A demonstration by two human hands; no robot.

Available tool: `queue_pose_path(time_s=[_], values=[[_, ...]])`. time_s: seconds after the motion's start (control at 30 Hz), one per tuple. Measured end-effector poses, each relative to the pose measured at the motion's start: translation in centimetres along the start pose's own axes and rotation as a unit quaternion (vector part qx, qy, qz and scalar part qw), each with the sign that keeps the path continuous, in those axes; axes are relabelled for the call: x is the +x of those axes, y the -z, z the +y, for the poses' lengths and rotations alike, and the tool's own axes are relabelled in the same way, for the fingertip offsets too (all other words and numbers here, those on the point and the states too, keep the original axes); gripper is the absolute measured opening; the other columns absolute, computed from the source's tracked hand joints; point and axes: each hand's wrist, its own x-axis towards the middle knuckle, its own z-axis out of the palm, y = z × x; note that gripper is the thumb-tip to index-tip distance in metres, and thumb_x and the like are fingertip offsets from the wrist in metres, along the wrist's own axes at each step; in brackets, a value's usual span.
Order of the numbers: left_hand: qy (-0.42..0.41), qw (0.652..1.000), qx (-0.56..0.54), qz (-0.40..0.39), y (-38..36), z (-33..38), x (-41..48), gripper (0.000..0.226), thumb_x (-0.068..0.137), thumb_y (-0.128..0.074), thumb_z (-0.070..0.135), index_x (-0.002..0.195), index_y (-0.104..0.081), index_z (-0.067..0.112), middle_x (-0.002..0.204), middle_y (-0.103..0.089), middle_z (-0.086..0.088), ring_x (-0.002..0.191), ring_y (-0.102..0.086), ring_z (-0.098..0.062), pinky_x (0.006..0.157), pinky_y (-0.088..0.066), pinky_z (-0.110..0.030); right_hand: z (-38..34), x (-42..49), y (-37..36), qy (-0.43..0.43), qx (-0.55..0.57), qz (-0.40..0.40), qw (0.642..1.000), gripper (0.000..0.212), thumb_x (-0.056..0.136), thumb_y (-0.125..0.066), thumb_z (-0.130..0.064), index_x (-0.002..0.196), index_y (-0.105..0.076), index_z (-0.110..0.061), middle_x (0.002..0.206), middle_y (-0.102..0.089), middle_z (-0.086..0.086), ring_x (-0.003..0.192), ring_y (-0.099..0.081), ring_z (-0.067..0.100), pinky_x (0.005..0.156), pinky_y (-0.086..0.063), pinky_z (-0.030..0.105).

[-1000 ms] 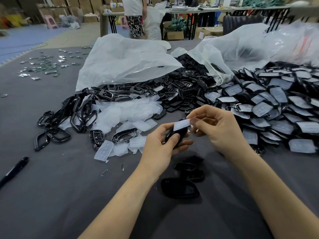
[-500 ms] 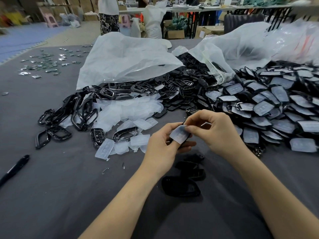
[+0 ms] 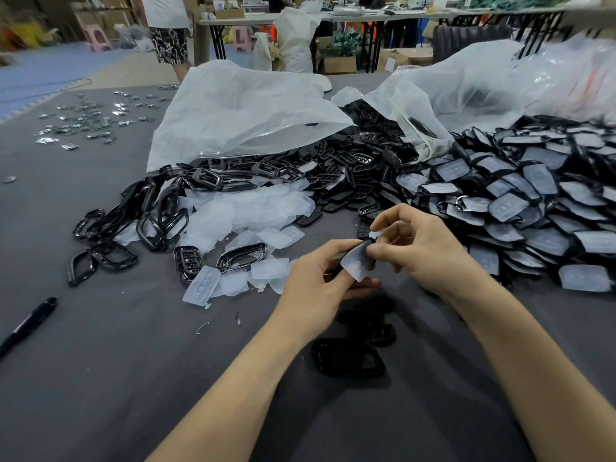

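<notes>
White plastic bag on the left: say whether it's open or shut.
Open: the white plastic bag lies on its side, mouth gaping, black frames spilling out.

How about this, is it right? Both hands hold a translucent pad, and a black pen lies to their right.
No. The head view shows the black pen lying to their left. Left hand and right hand do hold the translucent pad.

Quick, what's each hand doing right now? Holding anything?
Left hand: grips the translucent pad, fingers curled round it.
Right hand: pinches the top edge of the same pad.
</notes>
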Motion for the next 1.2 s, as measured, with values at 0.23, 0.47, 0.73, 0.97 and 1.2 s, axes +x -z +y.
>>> queue_pose_path(time_s=[0.23, 0.47, 0.73, 0.97, 1.2], values=[[0.011, 0.999, 0.006, -0.029, -0.1, 0.0, -0.1, 0.022, 0.092, -0.060, 0.008, 0.108, -0.065, 0.023, 0.097, -0.072, -0.001, 0.083, -0.074, -0.021, 0.069, -0.056, -0.021, -0.3, 0.0, 0.8, -0.068, 0.037, -0.073, 0.994, 0.021, 0.080, -0.067, 0.008, 0.081, -0.064, -0.012, 0.071, -0.062, 0.005, 0.053, -0.056, 0.007, 0.049, -0.046, 0.016], [0.032, 0.998, -0.001, -0.049, 0.4, 0.4, 0.0, 0.020, 0.091, -0.061, 0.011, 0.104, -0.048, 0.020, 0.090, -0.075, -0.003, 0.081, -0.074, -0.024, 0.067, -0.056, -0.022, -0.2, 0.0, 0.9, -0.054, 0.061, -0.095, 0.992, 0.015, 0.083, -0.062, 0.009, 0.083, -0.064, -0.006, 0.073, -0.065, 0.012, 0.058, -0.061, 0.016, 0.053, -0.051, 0.018], [0.052, 0.994, -0.065, -0.071, 0.9, 1.0, -0.2, 0.028, 0.085, -0.055, 0.009, 0.112, -0.059, 0.016, 0.100, -0.073, -0.013, 0.090, -0.072, -0.034, 0.074, -0.057, -0.026, 0.3, 0.4, 0.6, -0.025, 0.025, -0.083, 0.996, 0.021, 0.084, -0.062, 0.009, 0.078, -0.065, -0.011, 0.070, -0.065, 0.008, 0.061, -0.061, 0.013, 0.056, -0.052, 0.019], [0.020, 0.999, -0.027, 0.010, 0.2, 0.6, 0.0, 0.016, 0.100, -0.047, 0.018, 0.105, -0.059, 0.009, 0.092, -0.073, -0.013, 0.075, -0.073, -0.033, 0.064, -0.060, -0.029, -0.2, 0.1, 0.5, 0.005, 0.034, -0.089, 0.995, 0.018, 0.083, -0.062, 0.010, 0.080, -0.063, -0.008, 0.069, -0.065, 0.005, 0.059, -0.063, 0.007, 0.056, -0.053, 0.019], [0.018, 1.000, 0.002, 0.020, 0.2, 0.4, 0.1, 0.012, 0.100, -0.046, 0.007, 0.099, -0.057, 0.012, 0.080, -0.075, -0.006, 0.067, -0.073, -0.027, 0.057, -0.057, -0.023, 0.0, 0.1, 0.4, -0.018, 0.056, -0.103, 0.993, 0.017, 0.085, -0.062, 0.007, 0.082, -0.062, -0.009, 0.069, -0.064, 0.006, 0.061, -0.062, 0.010, 0.058, -0.053, 0.020]])
